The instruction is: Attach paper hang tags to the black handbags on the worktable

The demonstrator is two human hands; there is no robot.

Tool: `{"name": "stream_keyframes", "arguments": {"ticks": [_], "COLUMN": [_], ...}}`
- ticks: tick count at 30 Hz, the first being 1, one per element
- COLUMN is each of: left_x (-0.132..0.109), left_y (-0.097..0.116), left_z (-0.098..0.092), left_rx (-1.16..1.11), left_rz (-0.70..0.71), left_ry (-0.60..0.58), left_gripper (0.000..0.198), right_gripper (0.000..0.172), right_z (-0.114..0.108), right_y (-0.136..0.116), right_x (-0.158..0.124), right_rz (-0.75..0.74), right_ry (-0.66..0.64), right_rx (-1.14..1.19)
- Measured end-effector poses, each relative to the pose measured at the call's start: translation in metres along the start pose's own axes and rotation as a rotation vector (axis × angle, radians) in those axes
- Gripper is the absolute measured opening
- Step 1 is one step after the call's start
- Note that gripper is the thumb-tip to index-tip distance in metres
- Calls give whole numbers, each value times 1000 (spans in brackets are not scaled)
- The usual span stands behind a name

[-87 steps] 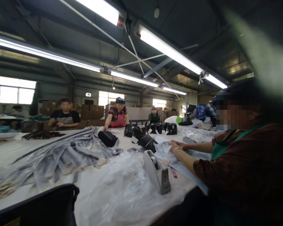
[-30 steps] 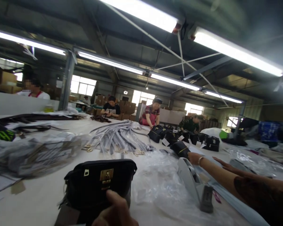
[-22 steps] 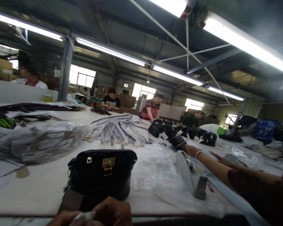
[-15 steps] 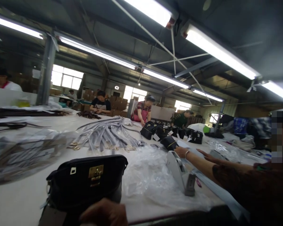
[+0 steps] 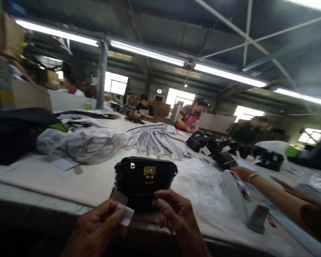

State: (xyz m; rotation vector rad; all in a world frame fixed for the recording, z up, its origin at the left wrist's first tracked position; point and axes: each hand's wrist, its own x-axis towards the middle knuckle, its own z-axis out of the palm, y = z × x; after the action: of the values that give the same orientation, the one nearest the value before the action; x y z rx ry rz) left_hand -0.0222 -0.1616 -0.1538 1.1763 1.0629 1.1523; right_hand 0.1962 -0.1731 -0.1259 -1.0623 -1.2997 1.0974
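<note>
The black handbag [image 5: 137, 182] stands on the table [image 5: 91, 185], long axis crosswise, just beyond both hands: the left hand [image 5: 96, 221] pinches a white slip [image 5: 128, 216] before its left end; the right hand [image 5: 179, 214], nearer, has fingers parted.

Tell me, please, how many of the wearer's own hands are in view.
2: the left hand, left of centre, holds a white slip; the right hand is in front of the black bag.

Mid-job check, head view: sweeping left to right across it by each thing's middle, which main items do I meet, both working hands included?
Dark bundle with green marking → left hand holding a white slip → black handbag with gold clasp → right hand → gray tape dispenser.
</note>
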Motion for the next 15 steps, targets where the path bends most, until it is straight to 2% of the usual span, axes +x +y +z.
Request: {"name": "stream_keyframes", "arguments": {"ticks": [2, 5, 11, 15], "left_x": [-3, -5, 1, 10], "left_y": [2, 6, -1, -7], "left_z": [-1, -1, -4, 3], "left_rx": [14, 39, 57, -181], "left_rz": [8, 64, 114, 120], "left_ry": [-31, -75, -44, -10], "left_gripper": [44, 42, 34, 35], "right_gripper": [40, 40, 40, 36], "right_z": [24, 46, 61, 68], "right_y": [15, 25, 26, 27], "right_x": [-9, -9, 3, 5], "right_rz": [69, 86, 85, 62], "right_ry": [-113, -194, -87, 15], "right_rx": [21, 60, 91, 217]}}
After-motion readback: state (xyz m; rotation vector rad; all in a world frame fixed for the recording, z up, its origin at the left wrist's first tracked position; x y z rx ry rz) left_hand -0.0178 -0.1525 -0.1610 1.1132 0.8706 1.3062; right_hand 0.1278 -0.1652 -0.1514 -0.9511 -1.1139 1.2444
